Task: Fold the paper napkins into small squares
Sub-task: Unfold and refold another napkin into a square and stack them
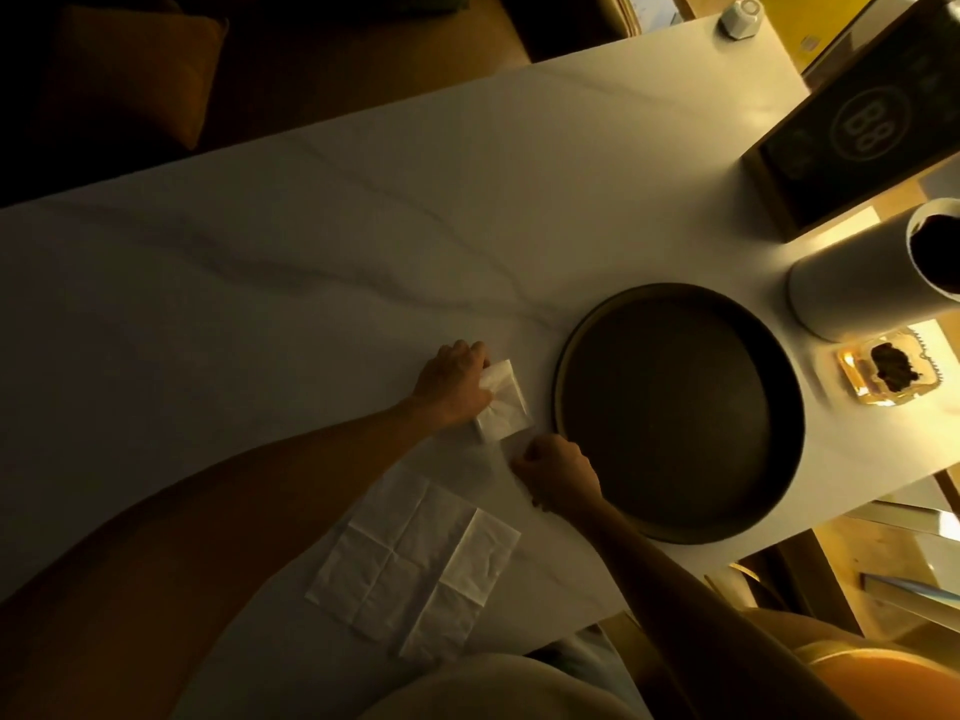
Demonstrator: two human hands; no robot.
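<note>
A small folded white napkin (505,402) lies on the white marble table (311,252), just left of a dark round tray (675,407). My left hand (457,387) rests on the napkin's left edge, fingers pressing it down. My right hand (558,475) is curled just below the napkin, knuckles on the table; whether it pinches the napkin's corner I cannot tell. Nearer to me, unfolded napkins (395,558) lie flat with crease lines, and a half-folded one (467,579) overlaps them on the right.
A white cylinder (862,272) stands beyond the tray at the right. A dark box with a round logo (857,122) is behind it. A glass ashtray (883,374) sits at the right edge. A small white cup (740,15) is at the far corner.
</note>
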